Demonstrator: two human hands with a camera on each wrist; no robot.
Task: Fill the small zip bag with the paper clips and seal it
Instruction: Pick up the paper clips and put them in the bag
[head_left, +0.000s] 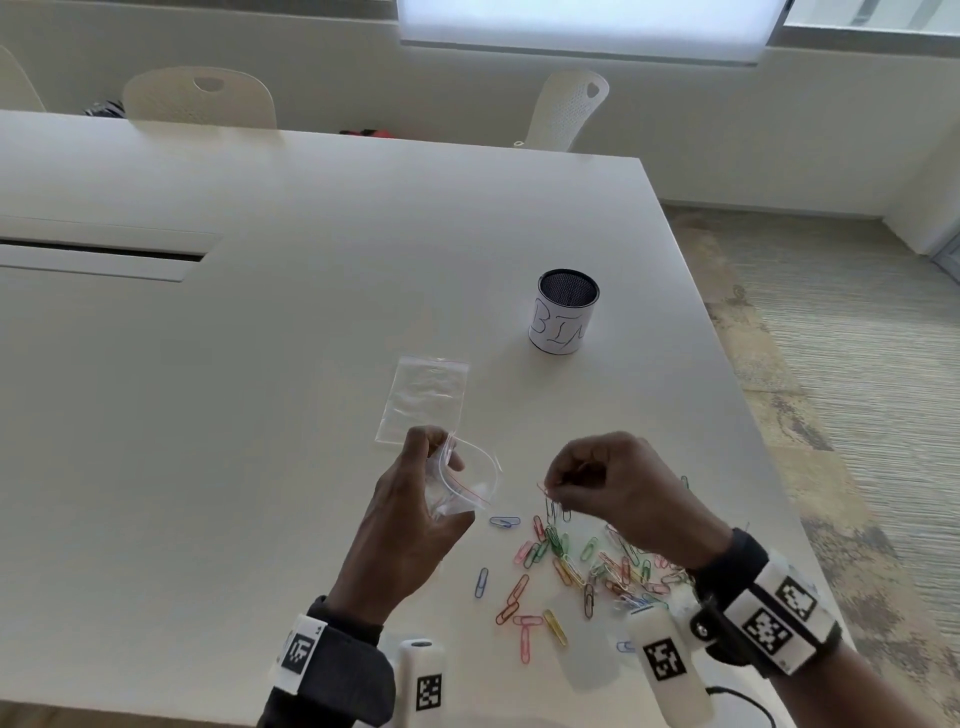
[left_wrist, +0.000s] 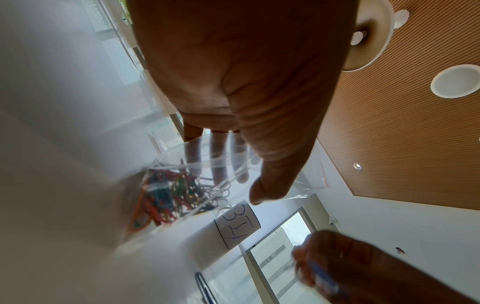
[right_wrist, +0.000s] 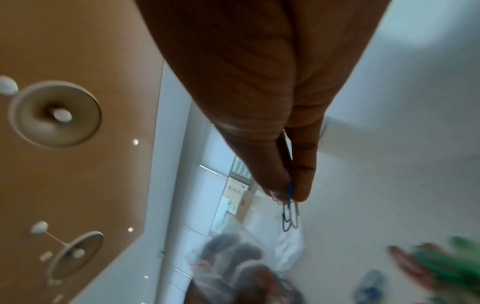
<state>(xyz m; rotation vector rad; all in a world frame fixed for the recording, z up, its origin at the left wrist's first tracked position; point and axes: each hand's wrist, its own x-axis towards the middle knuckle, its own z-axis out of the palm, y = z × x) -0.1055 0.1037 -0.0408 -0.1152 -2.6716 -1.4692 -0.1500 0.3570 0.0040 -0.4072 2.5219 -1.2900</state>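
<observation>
My left hand (head_left: 415, 499) holds a small clear zip bag (head_left: 467, 480) with a red line along its seal just above the table, its mouth gaping toward the right. In the left wrist view the thumb and fingers (left_wrist: 218, 164) pinch the bag's film (left_wrist: 306, 181). My right hand (head_left: 558, 493) hovers just right of the bag mouth, thumb and forefinger pinching a few paper clips (right_wrist: 289, 216), blue among them. A loose pile of coloured paper clips (head_left: 587, 566) lies on the table under the right hand.
A second clear zip bag (head_left: 423, 400) lies flat beyond the left hand. A mesh cup labelled BIN (head_left: 566, 319) stands further back right. The white table's (head_left: 260, 364) right edge runs close to the clip pile. Chairs stand at the far side.
</observation>
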